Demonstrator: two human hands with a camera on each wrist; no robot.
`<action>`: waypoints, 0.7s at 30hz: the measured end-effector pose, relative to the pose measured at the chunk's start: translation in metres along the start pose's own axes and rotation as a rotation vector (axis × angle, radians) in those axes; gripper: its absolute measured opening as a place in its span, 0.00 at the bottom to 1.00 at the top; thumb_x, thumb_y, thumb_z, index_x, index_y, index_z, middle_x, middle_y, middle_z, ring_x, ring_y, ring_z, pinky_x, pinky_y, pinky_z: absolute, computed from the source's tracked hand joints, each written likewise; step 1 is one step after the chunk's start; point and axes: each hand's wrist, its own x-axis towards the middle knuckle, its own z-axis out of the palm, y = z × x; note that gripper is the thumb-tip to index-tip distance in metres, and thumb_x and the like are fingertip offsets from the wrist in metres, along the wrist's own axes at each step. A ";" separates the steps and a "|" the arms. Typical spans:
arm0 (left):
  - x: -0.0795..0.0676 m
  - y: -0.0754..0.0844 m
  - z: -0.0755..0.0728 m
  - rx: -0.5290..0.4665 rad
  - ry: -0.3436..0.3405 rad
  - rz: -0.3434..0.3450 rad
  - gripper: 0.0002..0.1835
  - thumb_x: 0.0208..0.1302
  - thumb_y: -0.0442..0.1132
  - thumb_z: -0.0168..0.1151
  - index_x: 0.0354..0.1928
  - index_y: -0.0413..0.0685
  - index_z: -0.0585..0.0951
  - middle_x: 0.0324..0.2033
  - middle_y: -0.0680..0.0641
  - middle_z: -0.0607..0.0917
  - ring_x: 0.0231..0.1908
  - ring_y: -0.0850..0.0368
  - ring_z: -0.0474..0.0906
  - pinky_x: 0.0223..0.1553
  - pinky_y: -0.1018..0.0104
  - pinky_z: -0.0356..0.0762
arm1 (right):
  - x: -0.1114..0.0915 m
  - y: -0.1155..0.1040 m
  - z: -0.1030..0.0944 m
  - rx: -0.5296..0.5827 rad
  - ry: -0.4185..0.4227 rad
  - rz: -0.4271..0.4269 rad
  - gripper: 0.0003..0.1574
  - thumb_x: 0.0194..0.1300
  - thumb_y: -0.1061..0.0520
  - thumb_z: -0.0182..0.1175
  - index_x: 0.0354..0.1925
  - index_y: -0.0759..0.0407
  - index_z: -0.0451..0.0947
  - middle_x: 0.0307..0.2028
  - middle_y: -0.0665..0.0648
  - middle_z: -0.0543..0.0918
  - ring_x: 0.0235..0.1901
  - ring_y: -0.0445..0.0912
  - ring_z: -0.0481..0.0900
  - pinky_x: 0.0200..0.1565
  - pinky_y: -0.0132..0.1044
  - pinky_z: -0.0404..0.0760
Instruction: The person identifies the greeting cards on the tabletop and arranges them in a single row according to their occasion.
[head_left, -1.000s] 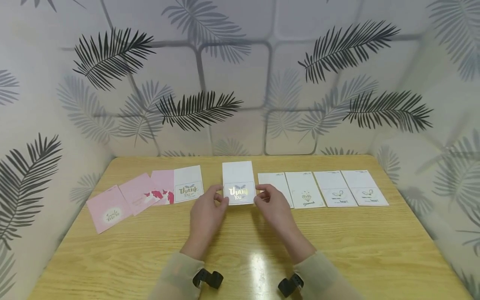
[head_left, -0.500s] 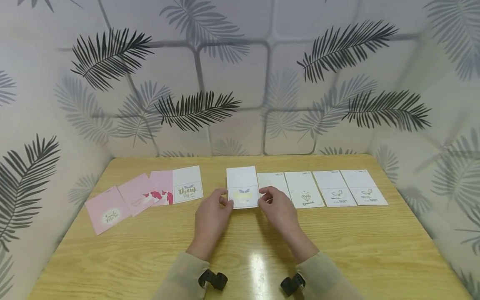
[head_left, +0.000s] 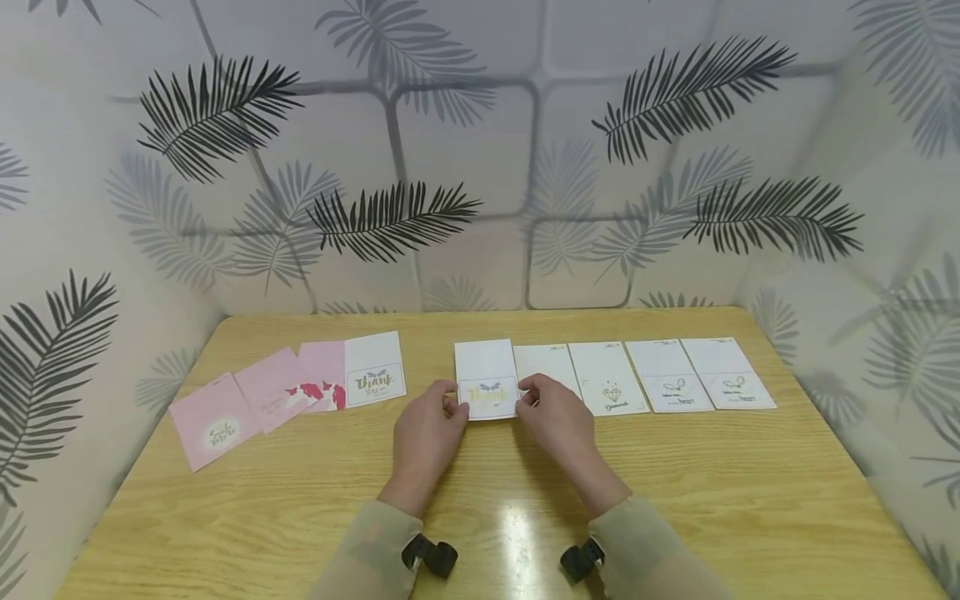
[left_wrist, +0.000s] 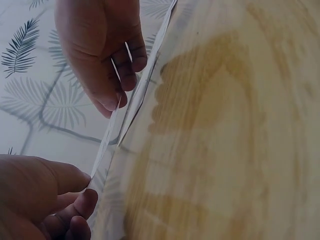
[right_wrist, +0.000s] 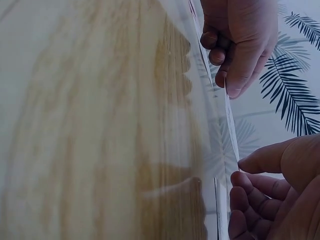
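A white "Thank You" greeting card [head_left: 485,360] with gold lettering is held between both hands, a little above the table. My left hand [head_left: 427,433] pinches its lower left edge between thumb and fingers. At the lower right edge my right hand [head_left: 558,421] pinches it the same way. Seen edge-on in the left wrist view, the card [left_wrist: 105,142] spans the two hands. Left of the hands a matching "Thank You" card [head_left: 375,387] lies on the table. Just to the right lies a white card [head_left: 546,360], partly hidden by my right hand.
On the wooden table [head_left: 480,500], three pink cards, one reading "Smile more" [head_left: 202,417], overlap at the left. A white diamond card [head_left: 607,375] and two white heart cards [head_left: 723,367] lie at the right. A leaf-patterned backdrop [head_left: 480,167] rises behind the table.
Both hands have brought the held card slightly right and nearer the body, lowering it toward the table beside the right-hand row. The other cards stay put.
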 end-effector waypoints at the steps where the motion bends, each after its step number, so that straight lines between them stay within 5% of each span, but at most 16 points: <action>1: 0.001 -0.001 0.001 0.004 -0.001 -0.001 0.18 0.75 0.42 0.73 0.62 0.46 0.87 0.36 0.54 0.90 0.35 0.55 0.84 0.42 0.51 0.83 | 0.000 0.000 0.000 -0.011 -0.001 -0.001 0.21 0.68 0.60 0.62 0.56 0.54 0.89 0.39 0.47 0.88 0.35 0.45 0.81 0.37 0.44 0.78; 13: 0.005 -0.006 0.007 0.016 0.004 -0.002 0.18 0.74 0.41 0.74 0.61 0.45 0.87 0.35 0.53 0.90 0.34 0.55 0.84 0.41 0.51 0.83 | 0.002 -0.002 0.002 -0.084 -0.026 0.008 0.20 0.71 0.60 0.63 0.58 0.55 0.90 0.43 0.51 0.90 0.34 0.46 0.80 0.36 0.44 0.78; 21: 0.014 -0.024 0.022 0.037 0.049 0.072 0.17 0.71 0.40 0.75 0.58 0.45 0.88 0.32 0.55 0.89 0.30 0.58 0.82 0.34 0.53 0.80 | 0.001 -0.003 0.002 -0.106 -0.017 -0.007 0.18 0.70 0.60 0.65 0.55 0.54 0.92 0.43 0.51 0.91 0.36 0.46 0.81 0.38 0.45 0.81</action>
